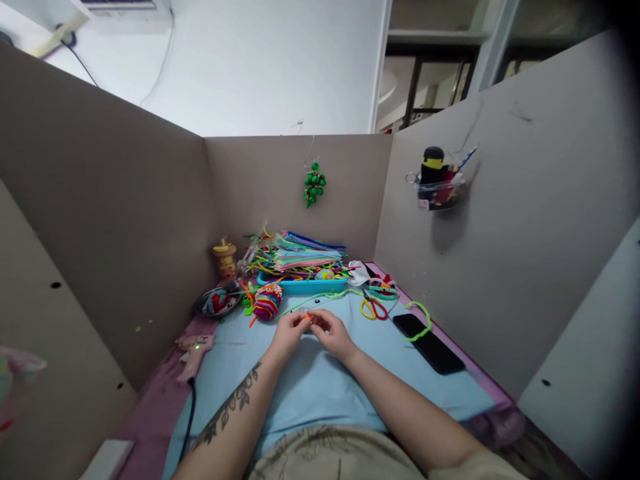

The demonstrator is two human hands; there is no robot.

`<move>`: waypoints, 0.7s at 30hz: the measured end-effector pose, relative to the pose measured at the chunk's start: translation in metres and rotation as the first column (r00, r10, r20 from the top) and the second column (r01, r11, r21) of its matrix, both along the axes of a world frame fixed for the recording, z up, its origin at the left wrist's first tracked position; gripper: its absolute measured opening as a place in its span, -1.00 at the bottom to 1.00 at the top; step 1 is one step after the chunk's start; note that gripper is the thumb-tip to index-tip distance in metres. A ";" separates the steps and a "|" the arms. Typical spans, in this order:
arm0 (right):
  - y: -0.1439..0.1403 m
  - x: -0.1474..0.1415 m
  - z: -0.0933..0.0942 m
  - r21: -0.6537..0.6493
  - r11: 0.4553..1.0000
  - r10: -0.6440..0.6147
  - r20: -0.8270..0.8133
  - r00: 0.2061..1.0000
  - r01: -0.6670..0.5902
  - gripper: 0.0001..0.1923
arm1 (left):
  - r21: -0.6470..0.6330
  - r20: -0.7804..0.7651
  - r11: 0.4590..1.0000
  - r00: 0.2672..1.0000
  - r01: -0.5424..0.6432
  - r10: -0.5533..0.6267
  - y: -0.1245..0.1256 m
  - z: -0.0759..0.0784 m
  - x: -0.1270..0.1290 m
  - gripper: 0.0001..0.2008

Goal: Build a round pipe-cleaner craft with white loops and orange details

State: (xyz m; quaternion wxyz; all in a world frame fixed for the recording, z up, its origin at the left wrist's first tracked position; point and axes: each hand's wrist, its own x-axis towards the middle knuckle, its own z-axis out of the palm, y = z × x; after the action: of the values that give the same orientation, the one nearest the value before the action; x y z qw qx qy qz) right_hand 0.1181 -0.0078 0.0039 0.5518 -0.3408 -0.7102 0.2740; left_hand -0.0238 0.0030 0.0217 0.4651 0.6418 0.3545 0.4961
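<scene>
Over the middle of the light blue cloth [325, 393], my left hand [291, 331] and my right hand [331, 331] meet at the fingertips. Both are closed in a pinch around a small orange piece [309, 318], mostly hidden by the fingers, so its kind is unclear. Just beyond the left hand sits a striped multicoloured bundle [267, 302] with orange strands sticking out. A thin green strand [330, 295] runs across the cloth behind the hands. Scissors [374, 308] with yellow and red handles lie to the right of my right hand.
A blue tray [315, 287] heaped with pipe cleaners [310, 257] stands at the back. On the left are a glue gun [195, 353] with a cord and a dark bowl [217, 302]. A black phone [430, 343] lies right. Grey partitions [295, 160] enclose three sides.
</scene>
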 end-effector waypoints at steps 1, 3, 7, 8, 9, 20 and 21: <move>0.000 0.000 0.001 -0.001 1.000 0.001 -0.001 1.000 -0.001 -0.72 | 0.001 0.005 1.000 1.000 -0.009 0.009 -0.001 0.001 0.000 -0.72; 0.000 0.001 0.003 -0.006 1.000 -0.002 -0.013 1.000 0.002 -0.74 | -0.010 0.001 1.000 1.000 -0.026 0.026 -0.002 0.003 0.001 -0.70; 0.003 0.006 0.007 -0.052 0.998 0.024 -0.091 0.996 -0.029 -0.80 | -0.080 -0.056 0.996 0.997 0.046 -0.050 -0.006 0.006 0.000 -0.64; 0.003 0.008 0.008 -0.076 0.995 0.049 -0.118 0.992 -0.058 -0.81 | -0.100 -0.060 0.992 0.995 0.079 -0.086 -0.007 0.006 -0.001 -0.63; 0.004 0.009 0.008 -0.099 0.991 0.080 -0.144 0.986 -0.095 -0.82 | -0.116 -0.056 0.987 0.992 0.109 -0.116 -0.007 0.005 -0.002 -0.63; 0.002 0.015 0.017 -0.160 0.973 0.140 -0.151 0.979 -0.164 -0.83 | -0.108 -0.095 0.991 0.991 0.080 -0.090 -0.008 0.002 0.001 -0.65; 0.002 0.017 0.018 -0.153 0.976 0.140 -0.123 0.982 -0.158 -0.83 | -0.110 -0.091 0.990 0.991 0.083 -0.094 -0.008 0.002 0.002 -0.65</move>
State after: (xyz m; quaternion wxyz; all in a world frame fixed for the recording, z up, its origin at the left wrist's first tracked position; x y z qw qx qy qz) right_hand 0.1348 -0.0058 0.0222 0.5391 -0.3141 -0.6772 0.3901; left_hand -0.0220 -0.0052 0.0233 0.5027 0.6542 0.3735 0.4241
